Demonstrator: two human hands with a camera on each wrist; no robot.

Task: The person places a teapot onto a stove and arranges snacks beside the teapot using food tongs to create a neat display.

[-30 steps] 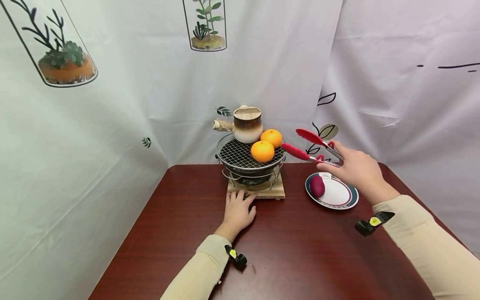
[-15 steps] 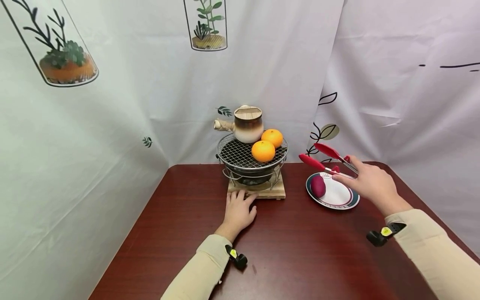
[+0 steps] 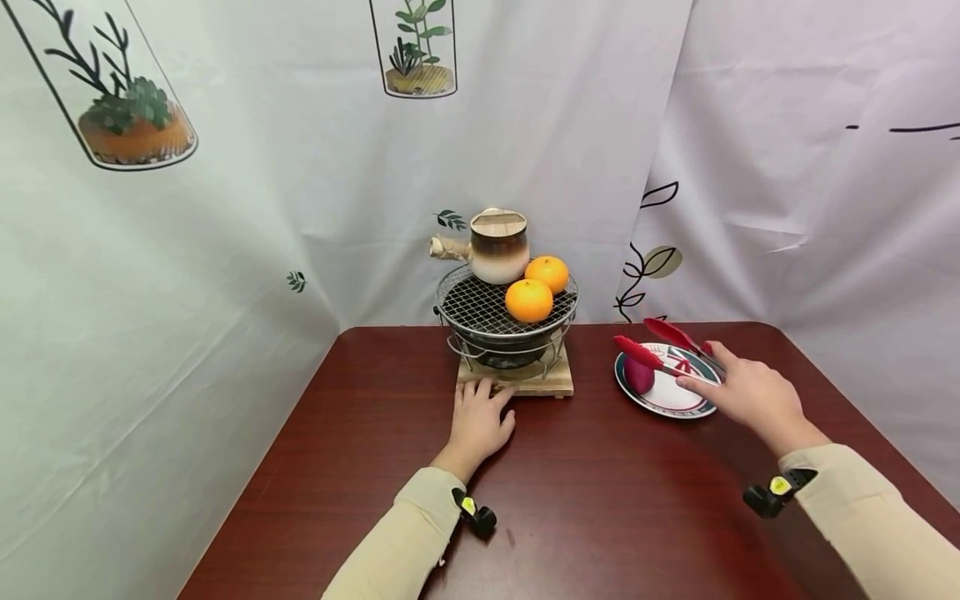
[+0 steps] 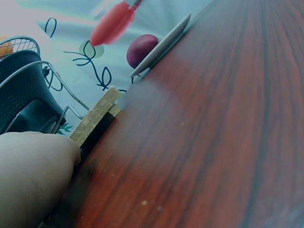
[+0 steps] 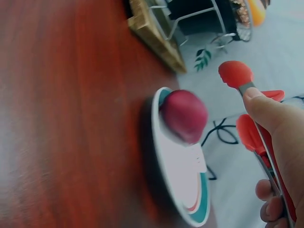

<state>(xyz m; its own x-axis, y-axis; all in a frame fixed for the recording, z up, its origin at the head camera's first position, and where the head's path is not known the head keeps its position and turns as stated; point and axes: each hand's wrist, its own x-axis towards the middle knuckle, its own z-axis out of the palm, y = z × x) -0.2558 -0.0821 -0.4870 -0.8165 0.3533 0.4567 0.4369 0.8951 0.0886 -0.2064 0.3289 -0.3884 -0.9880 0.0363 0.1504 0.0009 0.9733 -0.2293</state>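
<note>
My right hand [image 3: 753, 402] grips silver tongs with red tips [image 3: 637, 353], spread apart with nothing between them. The tongs hang above a white plate with a green rim [image 3: 675, 400] at the right. On the plate's left side lies a smooth purple-red oval piece, perhaps a sweet potato [image 3: 640, 379]; the right wrist view shows the tips apart from this piece [image 5: 185, 116]. My left hand [image 3: 478, 427] rests with spread fingers at the front edge of a wooden board [image 3: 551, 385] under a round grill; its fingertips are hidden in the left wrist view.
On the grill's wire mesh [image 3: 472, 307] sit two oranges [image 3: 528, 301] and a lidded brown-and-white pot [image 3: 500, 254], whose handle points left. The grill stands near the back of the dark red table [image 3: 585, 500]. White printed cloth [image 3: 562, 125] hangs behind and at both sides.
My right hand has moved the spread tongs right and down, from beside the oranges to above the plate. The left hand stays at the board.
</note>
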